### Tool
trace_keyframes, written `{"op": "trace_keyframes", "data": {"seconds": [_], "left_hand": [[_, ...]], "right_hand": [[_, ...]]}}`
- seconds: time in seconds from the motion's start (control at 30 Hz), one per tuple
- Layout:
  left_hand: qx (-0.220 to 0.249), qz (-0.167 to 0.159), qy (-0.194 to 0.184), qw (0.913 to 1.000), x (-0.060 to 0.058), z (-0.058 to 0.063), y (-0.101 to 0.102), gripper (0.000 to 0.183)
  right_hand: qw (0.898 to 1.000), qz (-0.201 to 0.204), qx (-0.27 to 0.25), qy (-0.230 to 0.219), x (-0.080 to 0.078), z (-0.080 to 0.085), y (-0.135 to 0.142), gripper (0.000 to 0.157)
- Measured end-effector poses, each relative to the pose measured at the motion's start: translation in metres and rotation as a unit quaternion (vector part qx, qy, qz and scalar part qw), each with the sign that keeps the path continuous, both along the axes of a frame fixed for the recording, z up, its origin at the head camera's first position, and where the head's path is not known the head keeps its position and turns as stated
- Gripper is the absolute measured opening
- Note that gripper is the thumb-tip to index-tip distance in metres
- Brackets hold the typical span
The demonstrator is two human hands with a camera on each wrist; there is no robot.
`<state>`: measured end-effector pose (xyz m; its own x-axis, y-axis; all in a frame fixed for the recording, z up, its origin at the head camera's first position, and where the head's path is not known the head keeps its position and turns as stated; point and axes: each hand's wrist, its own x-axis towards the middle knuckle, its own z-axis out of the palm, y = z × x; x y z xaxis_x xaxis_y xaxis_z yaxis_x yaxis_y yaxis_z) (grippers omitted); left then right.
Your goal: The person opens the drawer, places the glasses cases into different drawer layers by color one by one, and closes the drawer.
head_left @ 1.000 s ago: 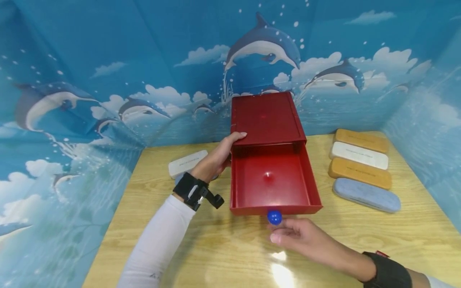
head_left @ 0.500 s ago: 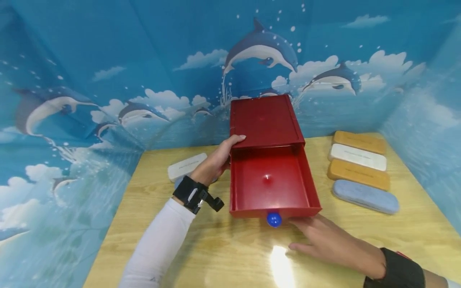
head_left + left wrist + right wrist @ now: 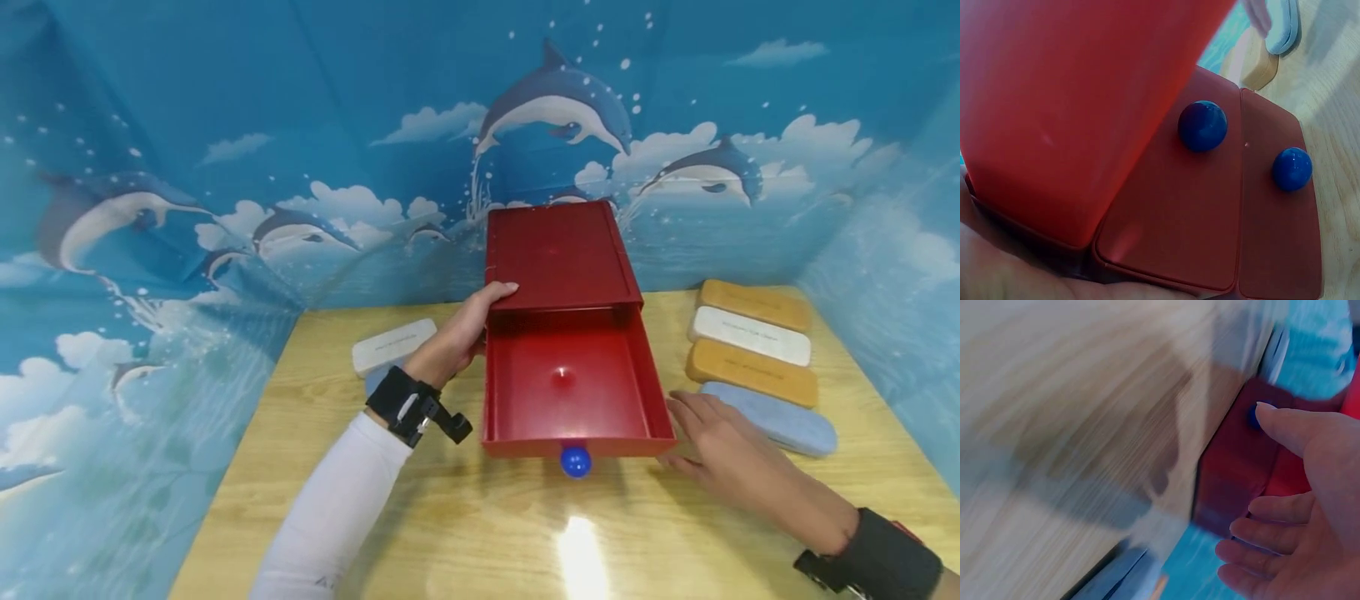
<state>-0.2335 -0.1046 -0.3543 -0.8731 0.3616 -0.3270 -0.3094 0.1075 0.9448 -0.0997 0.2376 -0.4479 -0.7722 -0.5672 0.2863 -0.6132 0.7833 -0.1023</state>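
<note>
A red cabinet (image 3: 558, 254) stands at the back of the wooden table (image 3: 465, 517), its drawer (image 3: 570, 392) pulled out and holding nothing. A blue knob (image 3: 575, 461) sits on the drawer front. My left hand (image 3: 480, 317) grips the cabinet's upper left edge, thumb on top. The left wrist view shows the red cabinet (image 3: 1085, 112) close up with two blue knobs (image 3: 1202, 125) below it. My right hand (image 3: 697, 425) hovers open by the drawer's front right corner, holding nothing. In the blurred right wrist view, the fingers (image 3: 1285, 425) are straight beside the red drawer (image 3: 1241, 462).
Several flat cases lie in a row to the right: tan (image 3: 753, 304), white (image 3: 748, 335), tan (image 3: 750, 372) and blue-grey (image 3: 780, 421), the last just beyond my right hand. A white case (image 3: 393, 344) lies left of the cabinet. Dolphin-print walls enclose the table.
My right hand has left the blue knob and moved right, past the drawer's front corner toward the blue-grey case. The left hand and the drawer have not moved.
</note>
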Motion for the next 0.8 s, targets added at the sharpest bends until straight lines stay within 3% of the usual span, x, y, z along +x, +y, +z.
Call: {"op": "trace_keyframes", "data": {"seconds": [0.2,0.43,0.8], "left_hand": [[-0.010,-0.003,0.005,0.9999,0.001,-0.001,0.000,0.056],[-0.015,-0.002,0.015,0.9998,0.001,-0.002,-0.001,0.055],[-0.015,-0.007,0.014,0.9998,0.002,-0.001,-0.001,0.059]], "right_hand": [[0.999,-0.047,-0.008,0.023,-0.007,-0.011,0.032,0.077],[0.997,-0.082,-0.005,-0.011,-0.008,-0.019,0.059,0.077],[0.991,-0.132,0.017,-0.005,-0.014,-0.032,0.083,0.072]]}}
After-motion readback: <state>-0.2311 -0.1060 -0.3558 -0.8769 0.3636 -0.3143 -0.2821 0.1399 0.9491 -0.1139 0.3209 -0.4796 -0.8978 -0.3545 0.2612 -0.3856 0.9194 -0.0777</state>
